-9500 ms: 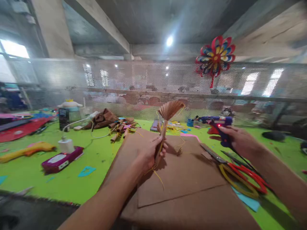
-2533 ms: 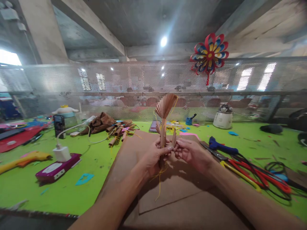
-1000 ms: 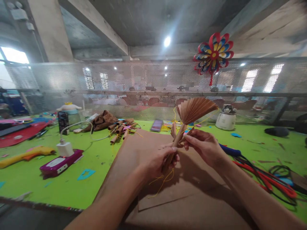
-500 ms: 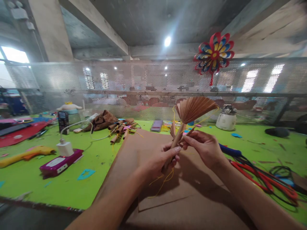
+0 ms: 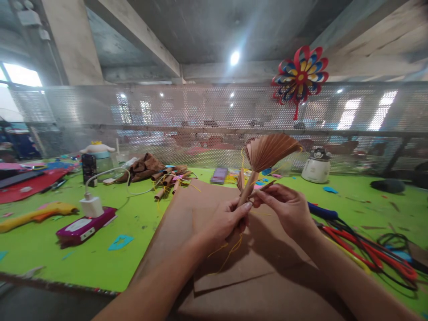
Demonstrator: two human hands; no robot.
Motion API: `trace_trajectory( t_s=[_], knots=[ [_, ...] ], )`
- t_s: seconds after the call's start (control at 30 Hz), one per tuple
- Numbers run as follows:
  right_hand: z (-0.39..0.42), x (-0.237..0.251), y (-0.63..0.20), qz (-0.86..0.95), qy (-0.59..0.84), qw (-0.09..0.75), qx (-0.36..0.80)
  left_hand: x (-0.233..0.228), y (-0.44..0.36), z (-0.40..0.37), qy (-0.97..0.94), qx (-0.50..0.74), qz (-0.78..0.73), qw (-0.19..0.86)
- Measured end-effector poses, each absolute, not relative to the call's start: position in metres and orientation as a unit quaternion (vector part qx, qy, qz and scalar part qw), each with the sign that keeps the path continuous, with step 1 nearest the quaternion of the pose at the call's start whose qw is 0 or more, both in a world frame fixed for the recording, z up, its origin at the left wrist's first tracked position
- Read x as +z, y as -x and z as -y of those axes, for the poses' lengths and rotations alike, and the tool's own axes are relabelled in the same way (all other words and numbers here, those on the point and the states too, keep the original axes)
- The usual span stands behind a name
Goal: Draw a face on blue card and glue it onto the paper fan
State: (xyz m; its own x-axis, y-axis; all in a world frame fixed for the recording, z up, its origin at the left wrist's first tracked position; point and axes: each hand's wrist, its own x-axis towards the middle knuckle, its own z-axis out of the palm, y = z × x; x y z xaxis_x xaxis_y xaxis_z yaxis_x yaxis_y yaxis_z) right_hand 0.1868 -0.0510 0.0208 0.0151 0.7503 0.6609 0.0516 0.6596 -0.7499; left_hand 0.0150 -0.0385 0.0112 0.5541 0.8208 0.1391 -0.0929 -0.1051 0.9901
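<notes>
Left hand point(image 5: 224, 221) closed round the stem of the brown paper fan point(image 5: 269, 150); right hand point(image 5: 288, 209) pinching a small folded strip point(image 5: 264, 186) against that stem, just beside the left thumb. Fan head above both hands, tilted right, barely shifted since half a second ago. Yellow strings point(image 5: 230, 249) dangling under the left fist over the brown board point(image 5: 214, 272). No legible writing anywhere.
</notes>
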Motion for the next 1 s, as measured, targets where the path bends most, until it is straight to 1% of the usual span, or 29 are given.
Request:
trace_trajectory(
  t_s=[0.3, 0.7, 1.0],
  knots=[
    [0.054, 0.020, -0.184, 0.633, 0.323, 0.667, 0.225, 0.010, -0.015, 0.036, -0.638, 0.366, -0.279, 0.618],
    [0.054, 0.017, -0.182, 0.637, 0.330, 0.670, 0.192, 0.014, -0.016, 0.041, -0.664, 0.386, -0.295, 0.568],
    [0.057, 0.018, -0.176, 0.632, 0.343, 0.673, 0.171, 0.002, -0.021, 0.033, -0.658, 0.404, -0.286, 0.567]
  ],
)
